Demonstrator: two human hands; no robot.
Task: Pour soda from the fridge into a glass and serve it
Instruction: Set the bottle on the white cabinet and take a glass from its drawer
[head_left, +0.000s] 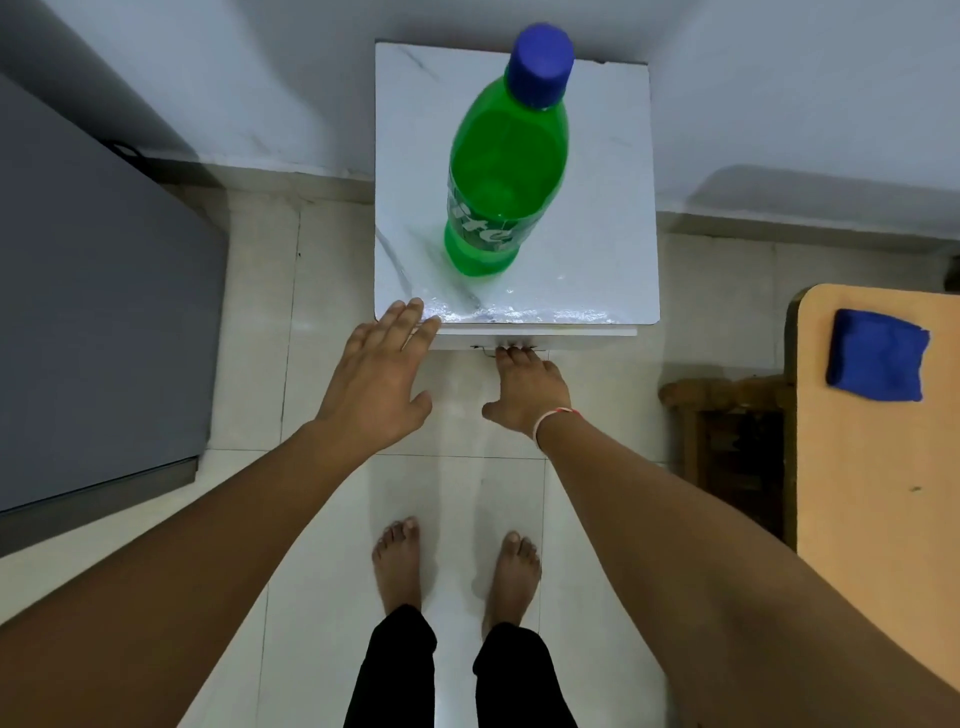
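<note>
The green soda bottle (501, 171) stands upright, blue cap on, on the white marble-look cabinet top (613, 208), just beyond both hands. The left hand (376, 374) lies open and flat, fingertips touching the cabinet's near left corner. The right hand (524, 389) reaches the drawer front below the near edge; its fingertips are hidden, so its grip cannot be told. No glass shows.

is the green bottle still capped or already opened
Capped: the blue cap sits on the neck of the green bottle, which stands upright on the white cabinet.
</note>
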